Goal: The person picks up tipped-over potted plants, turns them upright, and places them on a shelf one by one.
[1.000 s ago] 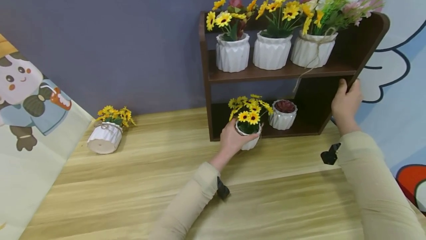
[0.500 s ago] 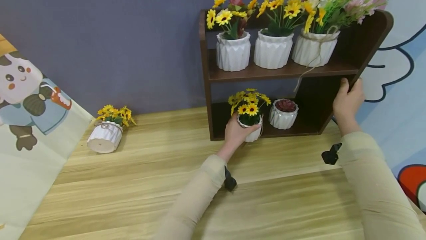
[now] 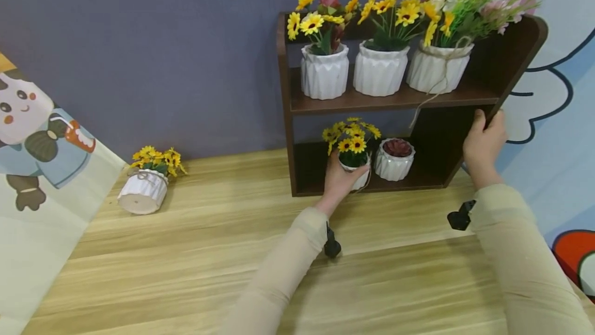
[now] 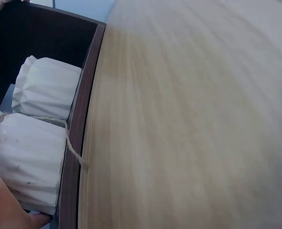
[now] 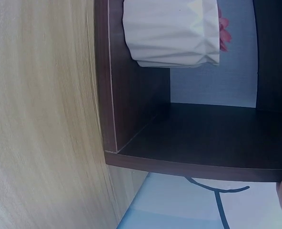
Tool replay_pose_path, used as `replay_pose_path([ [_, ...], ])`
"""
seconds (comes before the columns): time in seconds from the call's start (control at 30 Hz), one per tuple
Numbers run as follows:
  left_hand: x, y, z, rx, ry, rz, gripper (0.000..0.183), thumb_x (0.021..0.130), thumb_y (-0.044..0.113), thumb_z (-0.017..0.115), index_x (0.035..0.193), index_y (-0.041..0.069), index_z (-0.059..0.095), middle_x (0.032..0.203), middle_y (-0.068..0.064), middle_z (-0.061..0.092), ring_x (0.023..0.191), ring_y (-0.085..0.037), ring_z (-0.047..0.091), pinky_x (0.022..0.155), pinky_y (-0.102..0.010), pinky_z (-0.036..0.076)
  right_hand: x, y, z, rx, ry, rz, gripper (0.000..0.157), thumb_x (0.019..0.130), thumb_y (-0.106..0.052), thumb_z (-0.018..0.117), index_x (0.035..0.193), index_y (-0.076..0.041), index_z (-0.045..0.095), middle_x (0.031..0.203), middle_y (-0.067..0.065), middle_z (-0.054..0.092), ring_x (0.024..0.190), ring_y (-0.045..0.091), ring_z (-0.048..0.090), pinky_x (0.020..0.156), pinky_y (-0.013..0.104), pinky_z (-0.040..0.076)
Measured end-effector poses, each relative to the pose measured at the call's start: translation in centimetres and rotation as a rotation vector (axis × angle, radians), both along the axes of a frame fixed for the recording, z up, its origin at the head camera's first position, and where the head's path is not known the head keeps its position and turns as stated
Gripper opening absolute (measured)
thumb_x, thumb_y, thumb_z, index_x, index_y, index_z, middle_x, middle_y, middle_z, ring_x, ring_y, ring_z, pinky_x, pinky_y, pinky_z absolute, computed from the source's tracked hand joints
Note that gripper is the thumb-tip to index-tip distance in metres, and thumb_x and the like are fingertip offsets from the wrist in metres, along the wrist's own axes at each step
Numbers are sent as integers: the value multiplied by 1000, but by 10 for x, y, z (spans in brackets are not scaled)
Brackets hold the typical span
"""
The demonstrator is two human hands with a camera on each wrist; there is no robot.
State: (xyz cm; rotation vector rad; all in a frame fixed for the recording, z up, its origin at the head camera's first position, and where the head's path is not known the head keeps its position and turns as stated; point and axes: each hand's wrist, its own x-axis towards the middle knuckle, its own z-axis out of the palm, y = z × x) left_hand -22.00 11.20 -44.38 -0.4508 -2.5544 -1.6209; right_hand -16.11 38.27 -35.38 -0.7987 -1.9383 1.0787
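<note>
My left hand (image 3: 338, 182) grips a white ridged flower pot (image 4: 29, 162) of small yellow sunflowers (image 3: 355, 139) at the lower shelf's front edge. Twine is tied round the pot, and one loose end hangs past the shelf edge in the left wrist view. Just right of it stands a white pot (image 3: 394, 167) with a dark red succulent (image 3: 397, 147). My right hand (image 3: 485, 141) holds the right side panel of the dark brown shelf unit (image 3: 395, 104); most of its fingers are hidden behind the panel.
On the upper shelf stand three white pots of mixed flowers, the left pot (image 3: 324, 72), middle pot (image 3: 381, 70) and right pot (image 3: 439, 69). Another sunflower pot (image 3: 143, 191) lies tipped on the wooden table (image 3: 186, 273) at left. A grey wall (image 3: 186, 56) rises behind.
My left hand has carried the sunflower pot right and back, from in front of the unit to the lower shelf's edge beside the succulent. The right hand stays on the side panel.
</note>
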Motion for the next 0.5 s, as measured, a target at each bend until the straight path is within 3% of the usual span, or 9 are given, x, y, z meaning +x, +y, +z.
replay_pose_path([
  [0.27,-3,17,3,-39,-49,4,92,75,49,68,144,14,17,144,-10,30,129,-25,35,101,-38,36,0,0,2,15,24,-22,40,95,-45,34,122,-19,48,122,5,52,108,18,45,92,34,34],
  [0.5,2,28,4,-16,-70,27,91,75,48,69,143,13,19,142,-11,31,129,-25,34,102,-36,36,0,-2,1,11,17,-15,40,95,-46,34,122,-19,47,118,3,51,105,16,45,89,32,34],
])
